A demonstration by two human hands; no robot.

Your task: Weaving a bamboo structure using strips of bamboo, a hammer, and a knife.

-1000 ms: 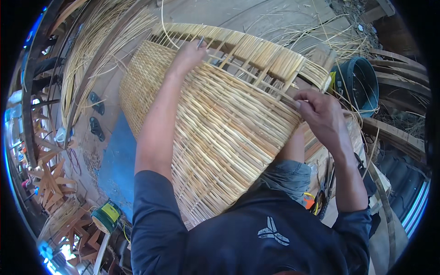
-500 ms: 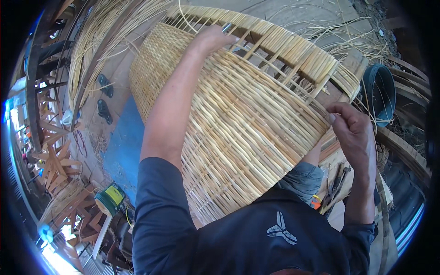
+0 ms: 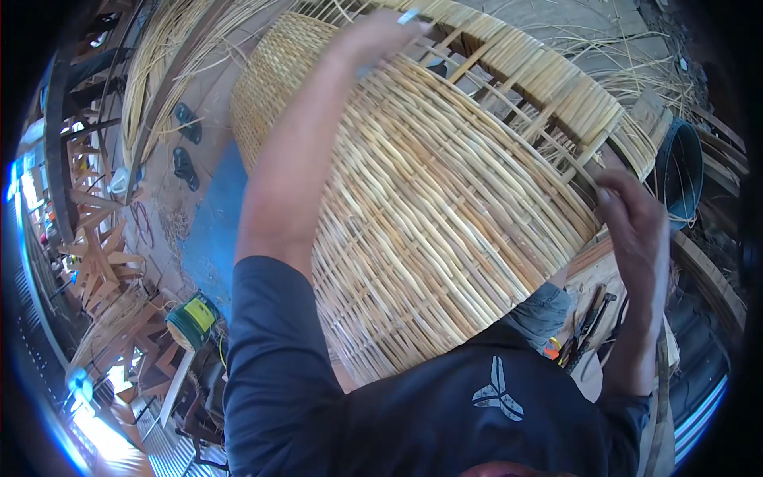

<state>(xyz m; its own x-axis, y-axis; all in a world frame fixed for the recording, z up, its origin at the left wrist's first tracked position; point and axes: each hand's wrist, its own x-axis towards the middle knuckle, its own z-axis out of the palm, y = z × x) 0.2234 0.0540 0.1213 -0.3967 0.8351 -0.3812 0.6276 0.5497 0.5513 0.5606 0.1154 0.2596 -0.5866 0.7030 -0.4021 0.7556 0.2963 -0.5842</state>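
A large curved wicker panel lies across my lap, woven from pale rattan rods, with an open lattice along its far side. Over the far edge of the weave reaches my left hand, blurred, its fingers closed around a small shiny thing that looks metallic; its kind is not clear. At the panel's right corner my right hand is closed, thumb and fingers pinching a rattan strand that runs along the lattice. The fingertips there are partly hidden.
Beyond the lattice runs a rattan-wrapped band. A dark green bucket stands at right, near hand tools. Bundled rattan, sandals, a blue mat and a green can are at left.
The panel has shifted toward the right in view. My left hand has moved up and slightly right along the far edge; my right hand has moved right, staying at the corner.
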